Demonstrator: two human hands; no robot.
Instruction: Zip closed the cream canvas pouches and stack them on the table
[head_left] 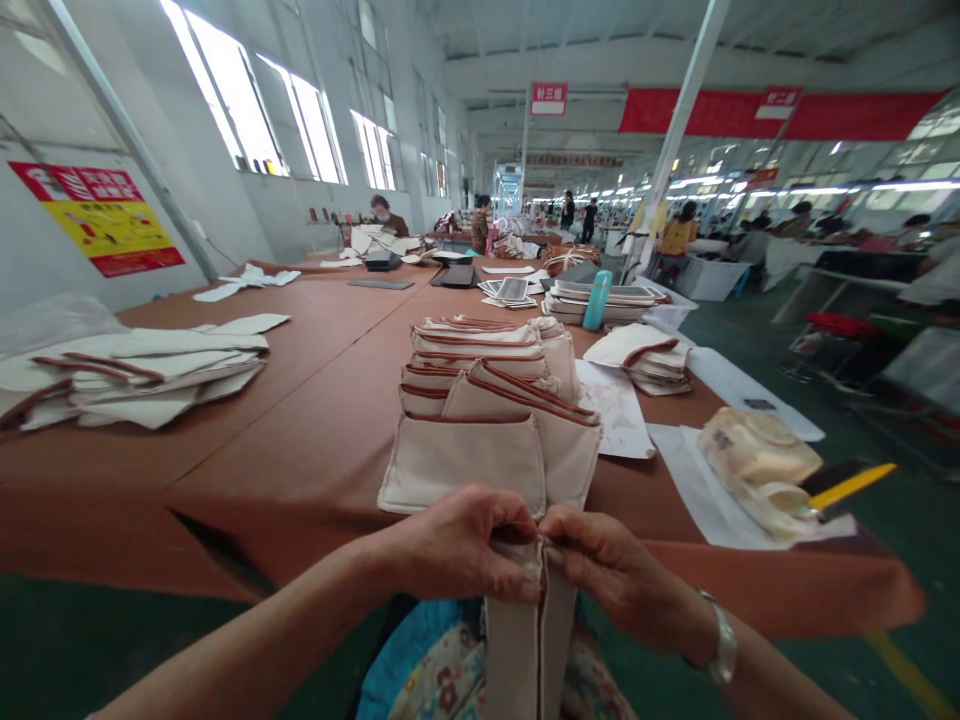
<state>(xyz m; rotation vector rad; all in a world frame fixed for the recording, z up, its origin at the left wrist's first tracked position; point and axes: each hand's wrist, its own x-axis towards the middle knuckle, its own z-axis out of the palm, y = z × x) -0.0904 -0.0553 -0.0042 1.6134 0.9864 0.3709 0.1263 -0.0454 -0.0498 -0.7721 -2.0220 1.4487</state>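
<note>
Close to my body, a beige fabric piece (pixel 513 650) with a dark brown edge line down its middle hangs over my lap. My left hand (pixel 472 540) pinches its upper end from the left, thumb on the front. From the other side my right hand (pixel 600 560) grips the same end, the fingertips of both hands almost meeting at the edge line. Just beyond them stands a row of beige sewn pouches (pixel 465 460) with brown trim, packed one behind another. The undersides of my fingers are hidden.
The brown-covered table (pixel 300 430) has beige panels (pixel 172 370) stacked at left. At right lie folded pieces (pixel 645 355), white paper (pixel 615 410), a stained container (pixel 757 450) and a yellow-handled tool (pixel 855 487). A turquoise bottle (pixel 598 300) stands farther back. Other people work beyond.
</note>
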